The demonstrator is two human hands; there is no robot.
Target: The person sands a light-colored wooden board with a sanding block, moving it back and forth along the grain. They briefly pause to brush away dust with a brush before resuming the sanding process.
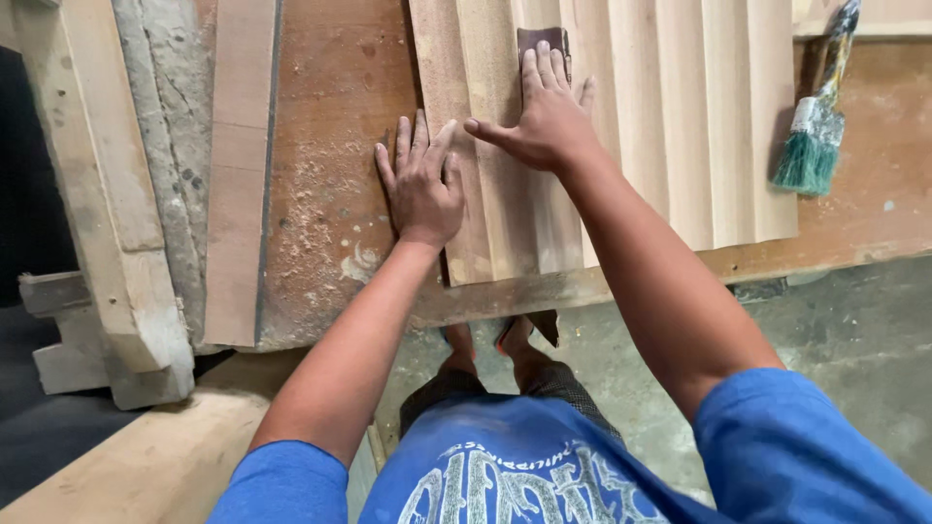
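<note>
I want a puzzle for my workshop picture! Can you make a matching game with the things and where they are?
Things:
1. sandpaper
2. brush
3. left hand
4. sawdust

Places:
A. on the bare bench, left of the panel
B. flat on the panel's left edge
C. under the right hand's fingers
D. right of the panel

Pairs: 1-C, 2-D, 3-B, 4-A

hands [485, 155] on fluted panel [670, 116], sandpaper [544, 41]

Sandpaper [544, 41] mostly under fingers [540, 73]
</note>
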